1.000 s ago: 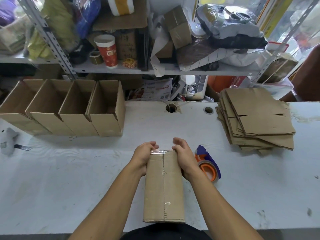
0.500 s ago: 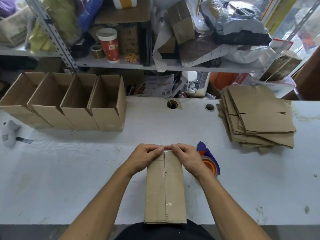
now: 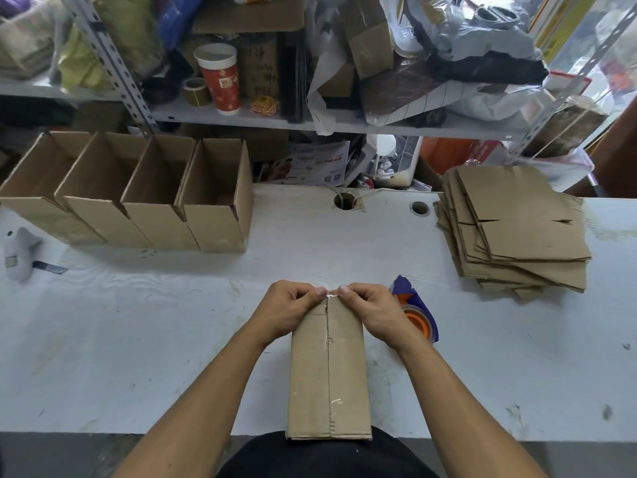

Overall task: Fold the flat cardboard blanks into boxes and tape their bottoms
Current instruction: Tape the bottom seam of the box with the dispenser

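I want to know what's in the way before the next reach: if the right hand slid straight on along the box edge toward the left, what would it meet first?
The right hand points leftward along the far end of the box; its fingertips nearly touch the left hand, which it would probably meet first.

A plain brown cardboard box (image 3: 329,370) lies on a white table (image 3: 138,339) marked with grey scuffs and small dark specks. A glossy strip of clear tape (image 3: 330,346) runs along the box's middle seam. Beside it sits a tape dispenser (image 3: 415,310), dark blue with an orange core. Four open boxes (image 3: 138,194) and a stack of flat blanks (image 3: 517,229) share the same unprinted brown. On the light grey shelf (image 3: 241,115), a paper cup (image 3: 220,79) is red with a white rim and small pale printed shapes. A light grey tool (image 3: 19,251) rests at the table's left edge.
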